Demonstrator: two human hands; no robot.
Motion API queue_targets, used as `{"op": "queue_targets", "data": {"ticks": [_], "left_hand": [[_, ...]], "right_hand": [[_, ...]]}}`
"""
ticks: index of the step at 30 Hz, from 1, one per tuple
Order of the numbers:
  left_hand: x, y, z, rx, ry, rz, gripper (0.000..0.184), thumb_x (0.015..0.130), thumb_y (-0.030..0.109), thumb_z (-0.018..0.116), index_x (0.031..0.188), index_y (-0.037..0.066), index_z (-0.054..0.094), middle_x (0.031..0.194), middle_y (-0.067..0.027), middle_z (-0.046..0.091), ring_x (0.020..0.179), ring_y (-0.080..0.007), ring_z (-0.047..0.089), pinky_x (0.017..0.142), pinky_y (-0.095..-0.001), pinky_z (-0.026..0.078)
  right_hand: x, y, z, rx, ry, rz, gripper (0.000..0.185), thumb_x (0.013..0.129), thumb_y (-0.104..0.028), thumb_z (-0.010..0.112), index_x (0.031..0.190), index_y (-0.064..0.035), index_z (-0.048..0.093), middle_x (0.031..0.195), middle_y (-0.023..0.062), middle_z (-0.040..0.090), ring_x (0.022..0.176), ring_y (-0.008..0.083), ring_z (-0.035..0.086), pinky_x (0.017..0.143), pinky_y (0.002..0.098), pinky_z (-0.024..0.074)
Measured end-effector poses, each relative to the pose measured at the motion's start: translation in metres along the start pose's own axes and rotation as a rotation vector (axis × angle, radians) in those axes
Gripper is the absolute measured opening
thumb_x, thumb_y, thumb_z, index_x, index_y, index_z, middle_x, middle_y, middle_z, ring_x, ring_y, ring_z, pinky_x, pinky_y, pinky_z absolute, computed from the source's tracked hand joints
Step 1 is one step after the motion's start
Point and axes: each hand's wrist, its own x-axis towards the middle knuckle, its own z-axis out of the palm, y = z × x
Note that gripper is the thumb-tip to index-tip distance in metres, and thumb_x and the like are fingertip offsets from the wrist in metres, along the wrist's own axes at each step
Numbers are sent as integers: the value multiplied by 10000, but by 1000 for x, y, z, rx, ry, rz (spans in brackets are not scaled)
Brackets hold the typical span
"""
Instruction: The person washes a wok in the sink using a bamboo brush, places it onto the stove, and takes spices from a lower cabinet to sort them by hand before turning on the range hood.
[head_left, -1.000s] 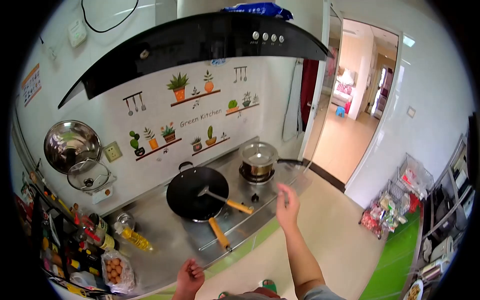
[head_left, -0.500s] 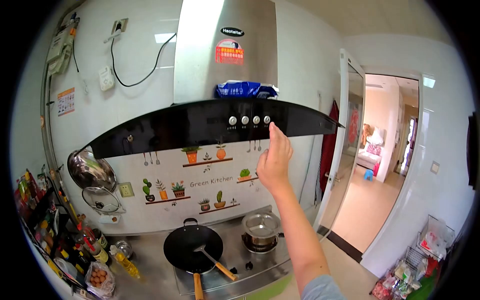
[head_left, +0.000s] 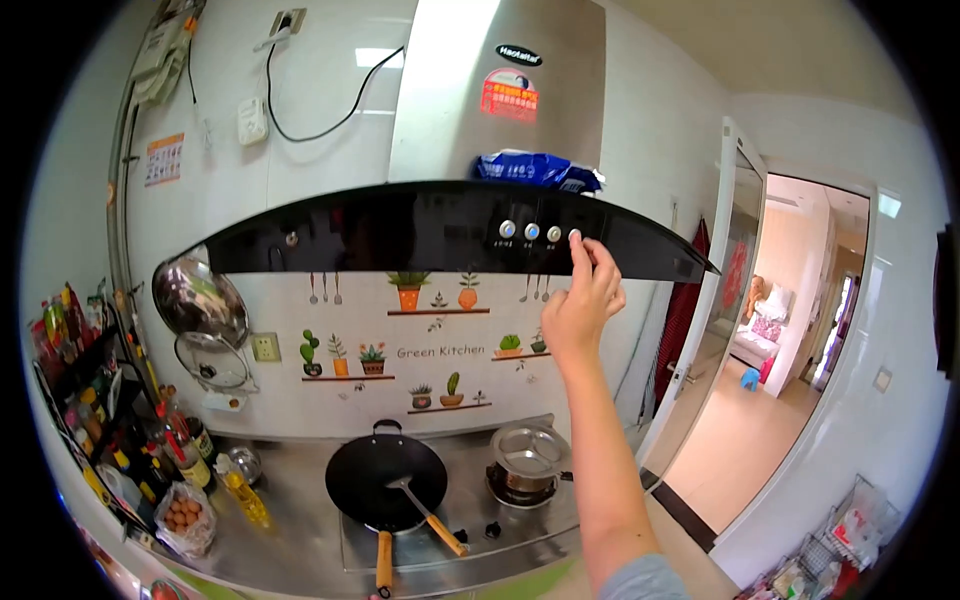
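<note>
My right hand (head_left: 585, 305) is raised to the black range hood (head_left: 400, 235). Its index fingertip touches the rightmost round button (head_left: 574, 236) on the hood's front panel, while the other fingers are partly bent and hold nothing. The two buttons on the left, including the leftmost button (head_left: 508, 230), show a blue glow. Below the hood, a black wok (head_left: 365, 480) stands on the stove, with a wooden-handled spatula (head_left: 430, 515) resting in it. A lidded steel pot (head_left: 528, 455) sits on the other burner. My left hand is out of view.
A blue packet (head_left: 535, 168) lies on top of the hood. Bottles, including a yellow oil bottle (head_left: 245, 498), and a bag of eggs (head_left: 185, 515) stand at the counter's left. Pan lids (head_left: 200, 310) hang on the wall. A glass door (head_left: 710, 310) stands open at right.
My right index finger has come onto the rightmost button from just below it, and the other fingers have bent more. The two left buttons now look blue. The view has shifted slightly.
</note>
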Motion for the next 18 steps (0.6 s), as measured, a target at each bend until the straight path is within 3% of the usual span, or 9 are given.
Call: {"op": "queue_targets", "data": {"ticks": [3, 9, 11, 12, 13, 18], "left_hand": [[3, 2, -3, 100, -59, 39, 283, 920, 277, 510, 683, 141, 437, 576, 42, 368, 514, -105, 370, 459, -236, 332], [11, 12, -11, 85, -131, -24, 240, 915, 267, 514, 722, 131, 473, 593, 42, 393, 536, -112, 395, 485, -242, 364], [8, 16, -12, 102, -184, -6, 213, 902, 287, 540, 815, 93, 537, 611, 35, 435, 548, -119, 426, 504, -246, 400], [-5, 15, 1, 39, -76, -5, 219, 921, 271, 500, 815, 91, 563, 602, 35, 440, 535, -110, 417, 478, -238, 373], [-19, 14, 14, -30, 37, -4, 245, 940, 256, 460, 814, 89, 588, 594, 34, 444, 522, -101, 409, 453, -231, 347], [-38, 18, -10, -106, -76, 67, 190, 921, 241, 496, 844, 84, 571, 608, 23, 453, 533, -106, 412, 478, -231, 351]], "right_hand": [[7, 2, -7, 35, -1, -3, 625, 690, 69, 500, 1291, -105, 483, 1276, 60, 450, 1198, 238, 395, 975, 451, 201], [-6, -7, -33, 219, -140, 14, 660, 685, 39, 459, 1329, -102, 433, 1321, 82, 453, 1235, 221, 404, 1001, 442, 194], [-23, -13, -36, 251, -154, 17, 665, 688, 29, 457, 1339, -102, 419, 1320, 90, 456, 1236, 229, 408, 1012, 434, 189], [-35, -15, -38, 273, -158, 18, 670, 691, 18, 456, 1349, -102, 405, 1319, 97, 459, 1237, 238, 412, 1022, 426, 184], [-48, -19, -40, 255, -183, 30, 630, 700, 16, 468, 1321, -85, 433, 1298, 117, 466, 1225, 268, 423, 1029, 410, 238], [-131, -23, -32, 433, -353, 101, 532, 722, 36, 479, 1247, -49, 484, 1236, 143, 496, 1172, 305, 465, 997, 384, 337]]}}
